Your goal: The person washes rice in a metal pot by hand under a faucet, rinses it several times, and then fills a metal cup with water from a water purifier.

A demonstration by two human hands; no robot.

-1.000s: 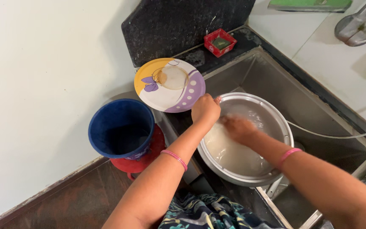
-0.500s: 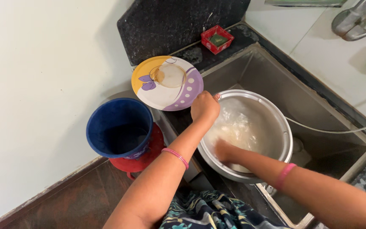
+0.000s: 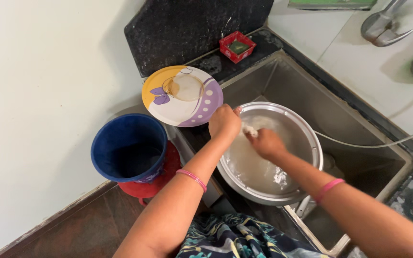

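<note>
A large steel pot (image 3: 307,143) holding cloudy, soapy water stands in the steel sink (image 3: 359,162). My left hand (image 3: 224,122) grips the pot's rim on the near-left side. My right hand (image 3: 266,143) is inside the pot, closed on a small white scrubbing pad (image 3: 249,130) pressed to the inner wall just below the left hand. Both wrists wear pink bangles.
A round plate (image 3: 182,95) in yellow, white and purple lies on the dark counter left of the sink. A blue bucket (image 3: 129,148) sits on a red stool on the floor. A small red soap tray (image 3: 237,47) stands at the back. Taps (image 3: 388,26) project from the tiled wall.
My right hand has moved from the pot's near-bottom side up to the left inner wall beside my left hand. The left hand keeps its hold on the rim.
</note>
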